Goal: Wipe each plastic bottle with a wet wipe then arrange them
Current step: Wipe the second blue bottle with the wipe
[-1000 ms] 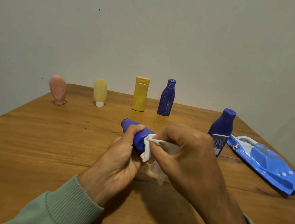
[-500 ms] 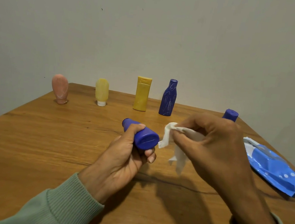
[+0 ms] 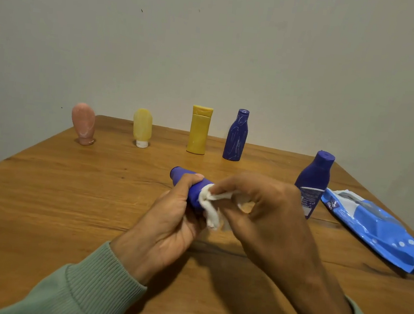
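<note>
Two hands are over the worktop point(image 3: 53, 204), left hand point(image 3: 167, 227) gripping a bottle point(image 3: 193, 190), right hand's point(image 3: 270, 223) fingers point(image 3: 225, 188) pinching a wipe point(image 3: 209, 205) apparently against its end.

Bench point(image 3: 40, 202): brown wood with darker grain, spreading beneath the left grip point(image 3: 167, 219) and right grip point(image 3: 271, 216) and out to every side of them.
Far edge: well beyond both grips, meeting the wall.
Wall point(image 3: 212, 54): plain pale grey-green, rising behind and above both grips.
Specks point(image 3: 142, 10): a few tiny dark marks on the wall, high above the grips.
Seam point(image 3: 327, 219): thin dark line in the wood, just right of the right grip.
Shadow point(image 3: 213, 273): dark patch on the bench, nearer than the grips, between the wrists.
</note>
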### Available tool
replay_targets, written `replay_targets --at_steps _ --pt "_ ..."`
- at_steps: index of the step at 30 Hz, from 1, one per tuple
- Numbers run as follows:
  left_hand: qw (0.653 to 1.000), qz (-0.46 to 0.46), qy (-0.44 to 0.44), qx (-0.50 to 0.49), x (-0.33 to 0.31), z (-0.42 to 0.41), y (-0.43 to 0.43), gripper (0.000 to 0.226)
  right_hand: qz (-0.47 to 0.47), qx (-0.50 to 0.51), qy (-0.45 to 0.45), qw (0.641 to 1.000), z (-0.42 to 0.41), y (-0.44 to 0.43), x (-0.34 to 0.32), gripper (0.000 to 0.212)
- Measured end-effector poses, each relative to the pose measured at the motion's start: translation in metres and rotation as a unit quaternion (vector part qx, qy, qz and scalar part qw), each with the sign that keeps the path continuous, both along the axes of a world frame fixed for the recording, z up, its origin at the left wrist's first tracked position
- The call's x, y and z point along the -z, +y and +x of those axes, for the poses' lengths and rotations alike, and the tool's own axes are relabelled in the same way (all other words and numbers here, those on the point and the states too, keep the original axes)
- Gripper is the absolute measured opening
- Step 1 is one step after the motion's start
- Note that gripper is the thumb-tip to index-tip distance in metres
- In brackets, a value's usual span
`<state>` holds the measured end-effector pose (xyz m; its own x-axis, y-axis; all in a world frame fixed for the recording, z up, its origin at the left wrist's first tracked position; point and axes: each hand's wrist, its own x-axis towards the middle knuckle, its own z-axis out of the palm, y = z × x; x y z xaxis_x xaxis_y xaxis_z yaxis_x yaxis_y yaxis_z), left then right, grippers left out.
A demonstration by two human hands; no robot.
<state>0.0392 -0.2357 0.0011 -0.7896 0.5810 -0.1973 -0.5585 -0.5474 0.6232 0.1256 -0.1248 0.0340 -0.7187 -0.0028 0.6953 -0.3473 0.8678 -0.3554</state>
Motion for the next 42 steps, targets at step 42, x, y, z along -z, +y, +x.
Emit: replay_targets --at_steps 42 --pt "1.000 -0.030 -0.001 -0.003 0.000 0.002 0.003 0.047 0.002 -0.007 -0.100 0.995 0.002 0.002 -0.010 0.016"
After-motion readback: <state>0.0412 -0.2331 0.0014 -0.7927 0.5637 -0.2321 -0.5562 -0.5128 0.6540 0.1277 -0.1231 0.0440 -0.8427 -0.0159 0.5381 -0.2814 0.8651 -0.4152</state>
